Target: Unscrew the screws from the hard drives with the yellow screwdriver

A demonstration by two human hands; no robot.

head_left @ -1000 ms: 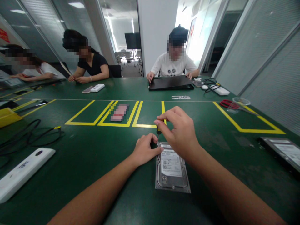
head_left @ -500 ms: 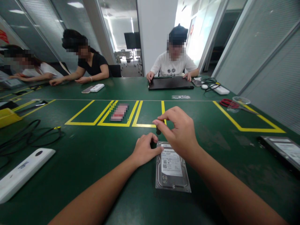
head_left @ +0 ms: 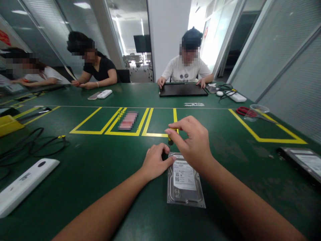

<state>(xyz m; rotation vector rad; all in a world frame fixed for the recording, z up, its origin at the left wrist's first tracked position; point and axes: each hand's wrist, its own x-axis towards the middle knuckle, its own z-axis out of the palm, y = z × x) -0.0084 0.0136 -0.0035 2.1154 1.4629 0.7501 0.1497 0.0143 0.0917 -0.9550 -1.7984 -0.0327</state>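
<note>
A silver hard drive (head_left: 185,180) with a white label lies flat on the green table (head_left: 100,204). My right hand (head_left: 192,139) pinches the handle of a small yellow and black screwdriver (head_left: 171,140), which stands upright with its shaft at the drive's far left corner. My left hand (head_left: 156,160) is at that same corner, thumb on the drive's edge and fingers curled close to the shaft. Whether its fingertips touch the shaft is hard to tell.
Another drive (head_left: 304,162) lies at the right. Red scissors (head_left: 247,111) and a clear lid (head_left: 259,108) sit behind it. At left are a white power bank (head_left: 27,185) and black cables (head_left: 32,144). A person opposite handles a black panel (head_left: 184,89); two others sit at left.
The screwdriver's handle has turned and shows more yellow between my right fingers. My hands have hardly moved. One person at the far left has drawn a hand in and holds a thin strip.
</note>
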